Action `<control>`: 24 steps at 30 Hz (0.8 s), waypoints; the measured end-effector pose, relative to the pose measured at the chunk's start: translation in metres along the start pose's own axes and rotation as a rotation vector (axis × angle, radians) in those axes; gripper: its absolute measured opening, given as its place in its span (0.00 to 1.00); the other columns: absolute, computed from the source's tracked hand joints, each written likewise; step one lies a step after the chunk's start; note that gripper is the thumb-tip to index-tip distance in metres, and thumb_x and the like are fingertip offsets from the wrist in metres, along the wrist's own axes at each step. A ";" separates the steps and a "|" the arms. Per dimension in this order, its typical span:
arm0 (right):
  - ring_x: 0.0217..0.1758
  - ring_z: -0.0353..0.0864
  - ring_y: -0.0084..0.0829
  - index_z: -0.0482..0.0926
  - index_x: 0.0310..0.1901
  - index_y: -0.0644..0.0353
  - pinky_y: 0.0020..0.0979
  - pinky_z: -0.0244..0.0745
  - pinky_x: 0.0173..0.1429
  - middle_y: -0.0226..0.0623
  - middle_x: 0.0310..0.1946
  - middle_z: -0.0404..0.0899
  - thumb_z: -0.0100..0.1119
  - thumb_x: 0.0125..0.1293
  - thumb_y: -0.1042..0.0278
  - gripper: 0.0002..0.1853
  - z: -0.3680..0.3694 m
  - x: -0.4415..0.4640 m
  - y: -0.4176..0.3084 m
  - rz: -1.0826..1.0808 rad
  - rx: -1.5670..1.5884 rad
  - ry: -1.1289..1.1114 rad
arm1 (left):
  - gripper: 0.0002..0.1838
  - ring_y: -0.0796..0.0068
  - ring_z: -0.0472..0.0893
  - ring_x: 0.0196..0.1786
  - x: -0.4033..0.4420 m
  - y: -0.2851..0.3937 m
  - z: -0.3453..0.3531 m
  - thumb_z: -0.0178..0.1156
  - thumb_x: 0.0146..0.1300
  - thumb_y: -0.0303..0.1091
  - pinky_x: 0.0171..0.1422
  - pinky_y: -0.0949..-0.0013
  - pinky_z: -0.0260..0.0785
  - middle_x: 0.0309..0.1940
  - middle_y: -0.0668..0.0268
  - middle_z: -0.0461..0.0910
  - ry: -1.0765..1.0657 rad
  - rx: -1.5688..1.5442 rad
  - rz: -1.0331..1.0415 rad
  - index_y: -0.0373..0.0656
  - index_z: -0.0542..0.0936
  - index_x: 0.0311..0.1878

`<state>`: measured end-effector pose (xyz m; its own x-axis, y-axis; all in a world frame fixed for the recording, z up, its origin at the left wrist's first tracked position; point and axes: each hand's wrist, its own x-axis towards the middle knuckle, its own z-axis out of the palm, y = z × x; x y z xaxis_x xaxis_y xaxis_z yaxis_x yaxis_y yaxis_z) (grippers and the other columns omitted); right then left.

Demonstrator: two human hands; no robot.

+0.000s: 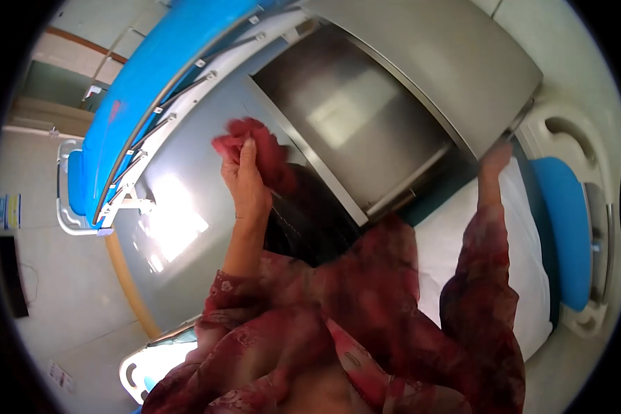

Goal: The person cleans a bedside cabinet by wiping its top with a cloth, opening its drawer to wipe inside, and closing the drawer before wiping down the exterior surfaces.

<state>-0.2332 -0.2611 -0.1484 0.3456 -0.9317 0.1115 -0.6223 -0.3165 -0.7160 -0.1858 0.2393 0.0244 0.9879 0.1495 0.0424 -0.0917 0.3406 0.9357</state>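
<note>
My left hand (245,179) is closed around a crumpled red cloth (272,152), its thumb pressed on top. The cloth is above the grey floor, beside the near rim of an open stainless steel drawer (310,162). My right hand (495,162) is at the front corner of the steel cabinet (455,62); its fingers are blurred and partly hidden against the edge, so I cannot tell whether they grip it. The drawer stands pulled out of the cabinet, and its bare metal inside reflects light.
A bed with a white sheet (455,234) and a blue-and-cream end board (562,221) lies to the right. Another bed with a blue mattress (165,62) and metal side rail is at upper left. Bright light reflects off the floor (169,221).
</note>
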 end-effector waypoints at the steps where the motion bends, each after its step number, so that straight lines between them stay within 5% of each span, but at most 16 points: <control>1: 0.52 0.78 0.62 0.74 0.42 0.69 0.52 0.71 0.57 0.63 0.44 0.80 0.52 0.68 0.57 0.18 -0.007 -0.007 -0.006 -0.069 -0.046 0.015 | 0.10 0.77 0.80 0.37 -0.012 0.008 0.017 0.56 0.71 0.32 0.43 0.71 0.75 0.39 0.65 0.81 -0.046 0.119 -0.044 0.38 0.78 0.50; 2: 0.52 0.78 0.62 0.73 0.42 0.69 0.52 0.71 0.57 0.63 0.44 0.80 0.52 0.68 0.57 0.18 -0.013 -0.014 -0.015 -0.142 -0.086 0.027 | 0.08 0.80 0.79 0.36 -0.022 0.002 0.027 0.57 0.70 0.32 0.39 0.71 0.73 0.37 0.68 0.81 -0.211 0.255 0.013 0.39 0.79 0.46; 3: 0.52 0.78 0.63 0.73 0.42 0.70 0.51 0.71 0.57 0.63 0.44 0.80 0.55 0.67 0.59 0.17 -0.017 -0.015 -0.025 -0.028 -0.014 0.000 | 0.05 0.72 0.80 0.34 -0.032 -0.006 0.030 0.58 0.67 0.29 0.38 0.66 0.71 0.34 0.66 0.81 -0.407 0.549 0.054 0.40 0.79 0.43; 5: 0.52 0.78 0.63 0.73 0.42 0.71 0.51 0.72 0.56 0.63 0.44 0.80 0.54 0.67 0.59 0.18 -0.022 -0.023 -0.033 -0.033 -0.020 0.012 | 0.09 0.52 0.79 0.46 -0.051 -0.027 0.043 0.63 0.55 0.27 0.48 0.57 0.68 0.36 0.58 0.81 -0.898 1.025 0.532 0.43 0.79 0.40; 6: 0.51 0.78 0.63 0.73 0.42 0.71 0.51 0.72 0.56 0.63 0.44 0.80 0.54 0.67 0.60 0.18 -0.024 -0.026 -0.037 -0.047 -0.021 0.020 | 0.13 0.53 0.82 0.48 -0.059 -0.036 0.052 0.64 0.54 0.27 0.51 0.55 0.69 0.38 0.61 0.84 -1.176 1.089 0.398 0.44 0.82 0.45; 7: 0.51 0.78 0.63 0.73 0.42 0.72 0.50 0.72 0.56 0.64 0.44 0.80 0.54 0.67 0.59 0.18 -0.026 -0.027 -0.042 0.006 0.021 0.017 | 0.17 0.56 0.79 0.56 -0.072 -0.036 0.058 0.64 0.55 0.29 0.57 0.53 0.67 0.47 0.60 0.82 -1.140 1.097 0.572 0.44 0.80 0.50; 11: 0.51 0.79 0.61 0.72 0.43 0.72 0.49 0.73 0.56 0.63 0.44 0.80 0.57 0.66 0.61 0.18 -0.032 -0.034 -0.051 0.052 0.064 0.008 | 0.29 0.57 0.70 0.68 -0.070 -0.049 0.082 0.62 0.56 0.27 0.64 0.53 0.65 0.64 0.55 0.70 -1.303 1.160 0.657 0.41 0.69 0.64; 17: 0.50 0.80 0.60 0.72 0.42 0.72 0.48 0.74 0.55 0.62 0.42 0.81 0.55 0.67 0.63 0.16 -0.034 -0.036 -0.051 -0.074 -0.045 -0.021 | 0.28 0.48 0.73 0.63 -0.046 -0.108 0.164 0.57 0.61 0.26 0.59 0.54 0.71 0.63 0.50 0.69 -1.242 0.942 0.548 0.36 0.65 0.65; 21: 0.50 0.79 0.61 0.72 0.42 0.72 0.49 0.73 0.55 0.63 0.42 0.80 0.54 0.69 0.61 0.17 -0.025 -0.028 -0.040 -0.012 0.009 0.011 | 0.26 0.46 0.77 0.55 -0.041 -0.101 0.155 0.56 0.62 0.25 0.54 0.52 0.73 0.56 0.49 0.74 -1.249 1.081 0.505 0.34 0.66 0.64; 23: 0.50 0.79 0.62 0.72 0.43 0.71 0.51 0.72 0.55 0.63 0.42 0.81 0.51 0.71 0.57 0.19 -0.022 -0.025 -0.036 -0.007 -0.010 0.038 | 0.21 0.45 0.80 0.48 -0.034 -0.074 0.122 0.55 0.61 0.23 0.52 0.50 0.73 0.44 0.50 0.79 -1.460 1.282 0.189 0.34 0.71 0.59; 24: 0.50 0.79 0.62 0.72 0.43 0.71 0.51 0.72 0.55 0.63 0.42 0.81 0.51 0.71 0.57 0.19 -0.019 -0.021 -0.031 -0.006 -0.001 0.030 | 0.21 0.45 0.80 0.48 -0.032 -0.064 0.106 0.55 0.61 0.23 0.52 0.50 0.73 0.44 0.50 0.79 -1.455 1.295 0.187 0.34 0.71 0.59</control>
<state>-0.2348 -0.2348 -0.1154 0.3277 -0.9349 0.1362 -0.6208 -0.3217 -0.7149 -0.1987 0.1144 0.0004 0.3748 -0.8871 -0.2695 -0.7272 -0.4616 0.5081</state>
